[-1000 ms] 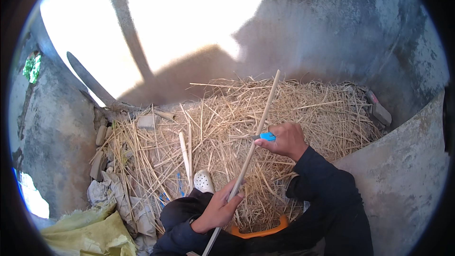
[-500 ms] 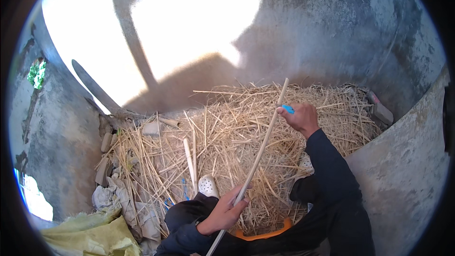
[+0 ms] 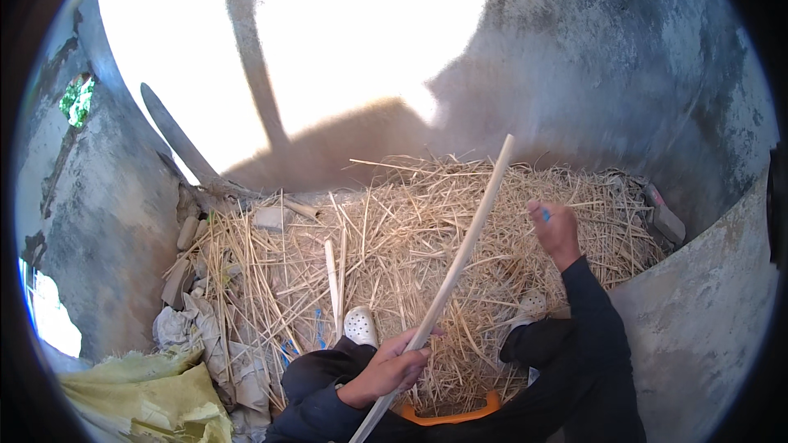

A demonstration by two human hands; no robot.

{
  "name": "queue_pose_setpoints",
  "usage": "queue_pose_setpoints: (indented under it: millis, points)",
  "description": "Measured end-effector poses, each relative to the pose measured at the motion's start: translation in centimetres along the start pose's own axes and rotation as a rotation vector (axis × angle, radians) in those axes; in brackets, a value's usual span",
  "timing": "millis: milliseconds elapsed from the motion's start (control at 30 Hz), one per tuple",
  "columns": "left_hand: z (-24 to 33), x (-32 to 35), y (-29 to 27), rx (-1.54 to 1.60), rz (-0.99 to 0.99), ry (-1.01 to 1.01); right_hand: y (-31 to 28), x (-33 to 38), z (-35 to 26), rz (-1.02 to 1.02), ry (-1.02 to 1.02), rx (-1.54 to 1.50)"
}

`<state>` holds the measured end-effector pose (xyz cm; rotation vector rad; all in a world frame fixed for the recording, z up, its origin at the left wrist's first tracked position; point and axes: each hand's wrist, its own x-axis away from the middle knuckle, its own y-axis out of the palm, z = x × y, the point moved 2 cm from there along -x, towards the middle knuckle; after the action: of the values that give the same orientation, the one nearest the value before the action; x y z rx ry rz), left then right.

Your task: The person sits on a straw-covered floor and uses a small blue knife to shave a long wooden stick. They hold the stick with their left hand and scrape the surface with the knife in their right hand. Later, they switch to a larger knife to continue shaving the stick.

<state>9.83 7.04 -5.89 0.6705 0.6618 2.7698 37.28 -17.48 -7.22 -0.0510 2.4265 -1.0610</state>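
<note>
A long pale wooden stick [image 3: 464, 250] slants up from the lower middle over a heap of dry straw [image 3: 410, 254]. My left hand [image 3: 390, 369] grips the stick near its lower end. My right hand [image 3: 556, 230] is raised out to the right of the stick, apart from it, closed around a small blue object [image 3: 545, 214] that barely shows. Dark sleeves cover both my arms. A white perforated clog [image 3: 360, 326] on my foot rests in the straw just left of the stick.
Rough grey concrete walls [image 3: 657, 98] curve around the straw, with a sunlit patch on the far wall. An orange curved handle [image 3: 460, 414] pokes out below my arms. Crumpled sacks [image 3: 156, 394], stones and a leaning plank [image 3: 176, 143] lie at the left.
My right hand has let go of the stick and moved up and to the right with the blue object. The stick's top now stands free, still held low by my left hand.
</note>
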Motion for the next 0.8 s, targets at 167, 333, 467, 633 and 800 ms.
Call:
queue_pose_setpoints:
  millis: [167,333,467,633,800]
  points:
    - [1.1,-0.8,0.9,0.272,0.019,-0.052,2.9,6.0,-10.7,-0.247,-0.465,-0.016]
    - [0.5,-1.9,1.5,0.309,0.024,-0.05,3.5,5.4,-9.4,-0.257,-0.357,0.023]
    - [1.1,-2.3,2.0,0.312,0.07,-0.112,3.9,5.6,-8.7,-0.272,-0.314,-0.009]
    - [0.0,-2.3,2.3,0.238,0.075,-0.093,3.9,3.9,-8.0,-0.291,-0.186,0.076]
    - [0.4,-2.0,2.3,0.218,0.11,-0.116,4.4,6.2,-9.3,-0.353,-0.267,-0.005]
